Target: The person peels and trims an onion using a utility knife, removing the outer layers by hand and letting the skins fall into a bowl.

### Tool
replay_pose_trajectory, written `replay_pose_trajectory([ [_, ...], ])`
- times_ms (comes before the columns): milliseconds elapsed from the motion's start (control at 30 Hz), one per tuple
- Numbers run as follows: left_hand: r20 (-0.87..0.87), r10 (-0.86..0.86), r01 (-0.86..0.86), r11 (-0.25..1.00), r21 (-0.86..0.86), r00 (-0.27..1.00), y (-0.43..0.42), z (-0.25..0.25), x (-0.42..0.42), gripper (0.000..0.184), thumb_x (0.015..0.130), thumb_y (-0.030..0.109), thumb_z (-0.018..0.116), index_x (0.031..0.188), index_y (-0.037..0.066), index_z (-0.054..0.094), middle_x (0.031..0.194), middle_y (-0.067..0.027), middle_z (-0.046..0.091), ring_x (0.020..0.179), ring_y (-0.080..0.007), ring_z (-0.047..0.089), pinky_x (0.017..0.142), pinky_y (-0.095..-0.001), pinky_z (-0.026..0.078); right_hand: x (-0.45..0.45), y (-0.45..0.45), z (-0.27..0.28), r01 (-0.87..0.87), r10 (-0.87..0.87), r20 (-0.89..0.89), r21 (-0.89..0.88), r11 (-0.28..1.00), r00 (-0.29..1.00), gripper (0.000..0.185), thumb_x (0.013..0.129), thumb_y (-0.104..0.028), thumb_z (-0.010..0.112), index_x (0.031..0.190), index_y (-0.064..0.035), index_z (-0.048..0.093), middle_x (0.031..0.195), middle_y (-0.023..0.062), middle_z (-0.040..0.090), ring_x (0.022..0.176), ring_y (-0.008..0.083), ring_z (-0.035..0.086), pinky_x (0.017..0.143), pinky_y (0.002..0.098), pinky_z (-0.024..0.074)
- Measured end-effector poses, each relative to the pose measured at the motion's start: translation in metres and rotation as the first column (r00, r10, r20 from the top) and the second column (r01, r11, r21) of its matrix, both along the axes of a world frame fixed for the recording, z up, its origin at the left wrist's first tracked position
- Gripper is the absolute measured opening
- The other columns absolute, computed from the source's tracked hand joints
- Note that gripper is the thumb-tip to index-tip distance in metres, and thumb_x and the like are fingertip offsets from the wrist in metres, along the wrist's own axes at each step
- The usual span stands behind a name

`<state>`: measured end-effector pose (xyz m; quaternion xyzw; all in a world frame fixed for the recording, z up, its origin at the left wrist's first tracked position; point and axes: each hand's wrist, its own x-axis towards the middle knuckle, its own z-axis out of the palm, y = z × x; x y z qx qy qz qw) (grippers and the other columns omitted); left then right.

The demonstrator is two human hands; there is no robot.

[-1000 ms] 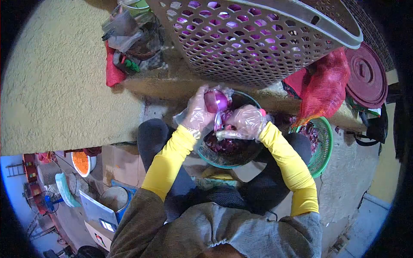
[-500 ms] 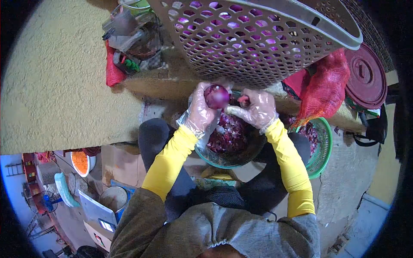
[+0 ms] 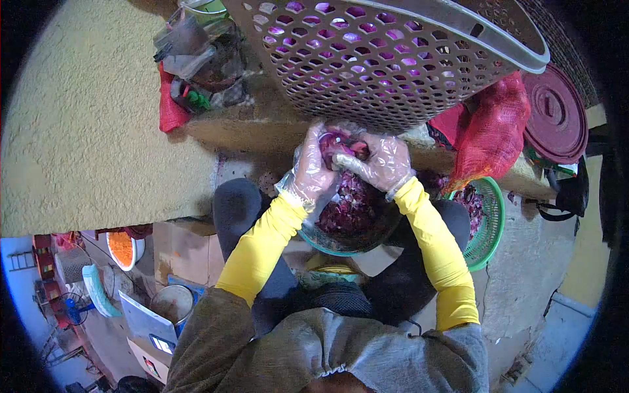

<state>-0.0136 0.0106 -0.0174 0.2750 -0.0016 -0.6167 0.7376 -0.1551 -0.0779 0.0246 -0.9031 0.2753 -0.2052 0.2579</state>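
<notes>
Clear plastic gloves cover both hands. My left hand (image 3: 313, 169) is wrapped round a purple onion (image 3: 333, 145) above a round bowl. My right hand (image 3: 385, 162) is closed at the onion's right side, its thumb across the onion's front. A small reddish thing shows in its fingers, too blurred to name. Beneath the hands, the teal-rimmed bowl (image 3: 335, 252) holds purple onion skins (image 3: 348, 211).
A large perforated basket (image 3: 367, 72) of purple onions stands just beyond the hands. To the right are a red mesh sack (image 3: 493, 134), a maroon lid (image 3: 555, 112) and a green basket (image 3: 499, 226) with skins. A ledge (image 3: 262, 134) runs behind the bowl.
My right hand first drew away from the onion to the right, then came back against it. The onion, round and in full view half a second ago, is now partly covered by my fingers.
</notes>
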Motion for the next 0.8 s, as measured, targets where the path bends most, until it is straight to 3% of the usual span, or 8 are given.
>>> replay_pose_trajectory([
  [200,0.001,-0.043,0.043,0.999,0.009,0.999,-0.0002,-0.0035,0.0016,0.044,0.100,0.043,0.047,0.097,0.003,0.065,0.097,-0.0148,0.069,0.094,-0.0308,0.067,0.092,-0.0458,0.053,-0.0009,-0.0012,0.0048,-0.015,0.015,-0.042,0.013,1.000,0.999,0.057,0.077,-0.068,0.066,0.084,-0.0120,0.072,0.071,0.0150,0.068,0.067,0.0343,0.068,0.062,0.0432,0.0527],
  [500,-0.037,-0.019,0.020,1.000,0.024,0.999,-0.0020,-0.0053,0.0028,0.046,0.100,0.046,0.047,0.099,0.003,0.063,0.097,-0.0151,0.069,0.093,-0.0324,0.068,0.091,-0.0484,0.053,-0.0004,0.0007,0.0045,-0.013,0.014,0.057,-0.012,1.000,0.998,0.057,0.075,-0.067,0.069,0.084,-0.0111,0.072,0.069,0.0142,0.067,0.064,0.0342,0.067,0.059,0.0417,0.0526],
  [667,0.025,-0.023,0.021,0.998,0.053,0.999,-0.0011,-0.0014,0.0017,0.047,0.100,0.046,0.045,0.100,0.003,0.063,0.098,-0.0157,0.069,0.094,-0.0339,0.068,0.091,-0.0484,0.053,0.0011,0.0007,0.0010,-0.020,0.019,0.125,0.006,1.000,0.992,0.056,0.074,-0.065,0.071,0.085,-0.0102,0.072,0.069,0.0140,0.068,0.063,0.0333,0.067,0.059,0.0409,0.0524],
  [800,0.002,-0.017,0.017,0.998,0.059,1.000,-0.0021,-0.0060,0.0033,0.048,0.101,0.046,0.045,0.099,0.002,0.064,0.098,-0.0160,0.069,0.093,-0.0348,0.069,0.090,-0.0484,0.054,-0.0010,0.0012,0.0075,-0.017,0.017,0.070,-0.002,1.000,0.997,0.055,0.075,-0.064,0.072,0.085,-0.0097,0.073,0.070,0.0139,0.067,0.063,0.0332,0.067,0.059,0.0408,0.0523],
])
